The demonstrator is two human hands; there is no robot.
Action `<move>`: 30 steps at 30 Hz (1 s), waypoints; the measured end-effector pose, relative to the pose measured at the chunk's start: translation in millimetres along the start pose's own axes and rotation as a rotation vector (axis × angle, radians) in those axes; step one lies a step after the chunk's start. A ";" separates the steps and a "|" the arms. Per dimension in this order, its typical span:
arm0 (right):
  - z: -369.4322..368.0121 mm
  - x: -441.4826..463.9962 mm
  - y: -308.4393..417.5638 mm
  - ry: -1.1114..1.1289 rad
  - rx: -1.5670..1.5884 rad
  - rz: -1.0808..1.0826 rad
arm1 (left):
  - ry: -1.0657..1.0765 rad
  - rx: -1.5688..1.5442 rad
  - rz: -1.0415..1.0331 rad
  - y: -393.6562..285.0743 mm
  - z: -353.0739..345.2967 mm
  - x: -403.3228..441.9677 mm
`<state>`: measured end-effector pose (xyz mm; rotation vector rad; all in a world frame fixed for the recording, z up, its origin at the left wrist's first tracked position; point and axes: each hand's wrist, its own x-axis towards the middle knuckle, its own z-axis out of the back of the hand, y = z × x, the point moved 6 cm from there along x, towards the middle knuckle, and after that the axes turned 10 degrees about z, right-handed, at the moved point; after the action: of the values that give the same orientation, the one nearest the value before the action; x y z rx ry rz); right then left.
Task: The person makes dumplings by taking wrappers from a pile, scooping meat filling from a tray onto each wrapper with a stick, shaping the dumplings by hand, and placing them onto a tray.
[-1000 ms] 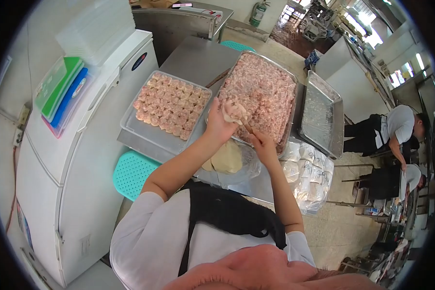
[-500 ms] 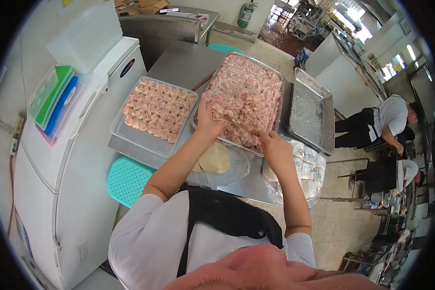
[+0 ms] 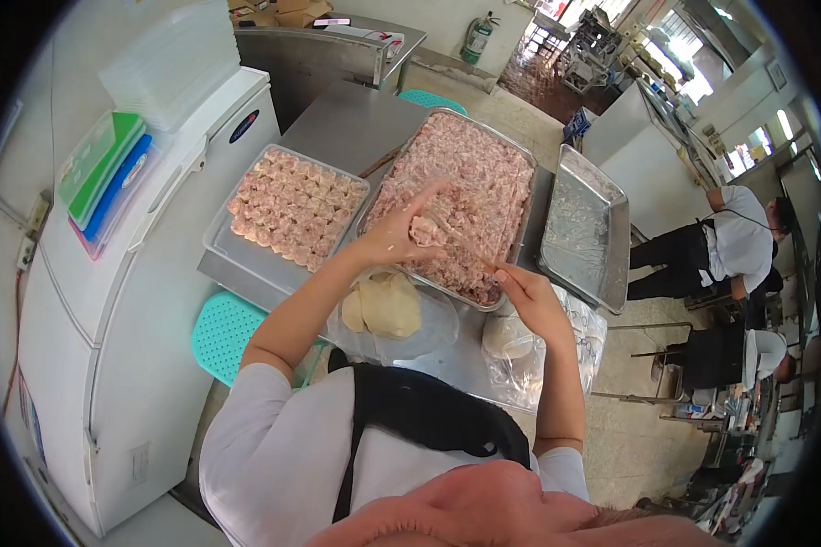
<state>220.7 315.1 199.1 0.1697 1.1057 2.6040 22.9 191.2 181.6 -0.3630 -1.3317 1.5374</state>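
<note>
My left hand is curled around a small open dumpling topped with minced meat, held over the near edge of the meat tray. My right hand grips the end of a thin flat spatula, its tip against the filling. Beneath both hands lies a deep metal tray heaped with pink minced meat. Pale round dough wrappers are stacked on plastic just below my left wrist. To the left, rows of open-topped filled dumplings sit in a clear plastic tray.
A second metal tray with greasy residue stands right of the meat. Plastic-wrapped packs lie at the table's near right corner. A white freezer borders the left; turquoise stools show beside the table. Two people work at far right.
My left hand has turned, its fingers now stretched more over the meat around the dumpling. My right hand has shifted slightly down and right with the spatula. The view has tilted slightly.
</note>
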 end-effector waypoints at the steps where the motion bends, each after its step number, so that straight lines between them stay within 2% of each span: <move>1: -0.2 -0.9 5.9 -0.016 0.005 0.066 | -0.003 0.000 0.002 6.5 3.0 5.6; 3: -5.1 1.9 9.4 -0.031 0.011 0.128 | 0.411 -0.100 0.031 20.5 -15.0 11.6; 4: -15.4 4.8 5.5 0.011 0.032 0.131 | 0.413 -0.103 0.032 23.8 -12.4 11.2; 6: -28.8 9.1 -8.6 0.052 0.053 0.129 | 0.361 -0.031 -0.253 13.1 -3.6 5.4; 7: -31.5 13.6 -16.6 0.045 0.034 0.163 | 0.362 -0.035 -0.254 16.7 -3.8 8.0; 9: -33.4 23.5 -38.9 0.035 0.016 0.194 | 0.523 0.078 0.008 45.8 -18.9 12.8; 10: -27.4 28.0 -50.0 -0.023 -0.122 0.214 | 0.531 0.077 0.009 51.3 -23.4 12.8; 11: -23.3 27.9 -58.9 -0.080 -0.261 0.232 | 0.434 0.090 0.181 66.5 -23.4 16.5; 12: -25.2 24.5 -46.2 -0.084 -0.261 0.227 | 0.332 0.104 0.349 82.0 -21.8 18.8; 14: -19.1 15.3 -9.7 -0.272 -0.659 0.066 | 0.257 0.180 0.325 94.9 -22.9 18.2; 15: -24.2 17.2 -13.7 -0.272 -0.662 0.062 | 0.178 0.257 0.303 97.3 -20.1 18.8; 16: -36.2 20.4 -26.7 -0.244 -0.585 0.089 | 0.182 0.254 0.302 91.9 -20.0 22.1; 17: -51.3 23.0 -46.3 -0.219 -0.506 0.112 | 0.277 0.248 0.389 91.9 -24.3 25.1; 18: -57.1 25.7 -89.2 -0.314 -0.369 0.218 | 0.374 0.243 0.476 93.0 -29.3 24.3; 19: -46.3 18.1 -89.0 -0.316 -0.372 0.216 | 0.377 0.242 0.472 99.9 -32.7 20.2; 21: -27.7 4.4 -90.9 -0.192 -0.577 -0.067 | 0.113 0.154 0.304 108.9 -23.3 15.1; 22: -16.7 -2.1 -71.9 -0.156 -0.506 -0.102 | 0.119 0.154 0.301 85.9 -15.3 15.8; 23: -12.5 -8.3 -69.4 -0.160 -0.505 -0.112 | 0.235 0.043 0.316 62.2 -11.8 15.9; 24: -9.2 -14.1 -69.3 -0.203 -0.264 -0.072 | 0.350 -0.068 0.330 45.4 -13.2 16.0; 25: -4.1 -16.0 -56.1 -0.241 -0.023 -0.027 | 0.354 -0.070 0.329 47.8 -16.1 16.9; 27: -16.7 -13.6 -43.5 -0.182 0.071 -0.038 | 0.371 0.173 0.112 46.6 -23.1 18.1; 29: -41.3 -4.7 -51.7 -0.168 0.118 0.161 | 0.379 0.170 0.061 46.3 -27.9 21.3; 30: -45.2 -1.6 -55.6 -0.114 0.148 0.122 | 0.387 0.167 0.009 44.8 -30.5 20.9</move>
<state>225.0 320.2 127.8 0.4260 1.2827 2.5789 15.3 231.4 140.4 -0.5304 -0.8968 1.4825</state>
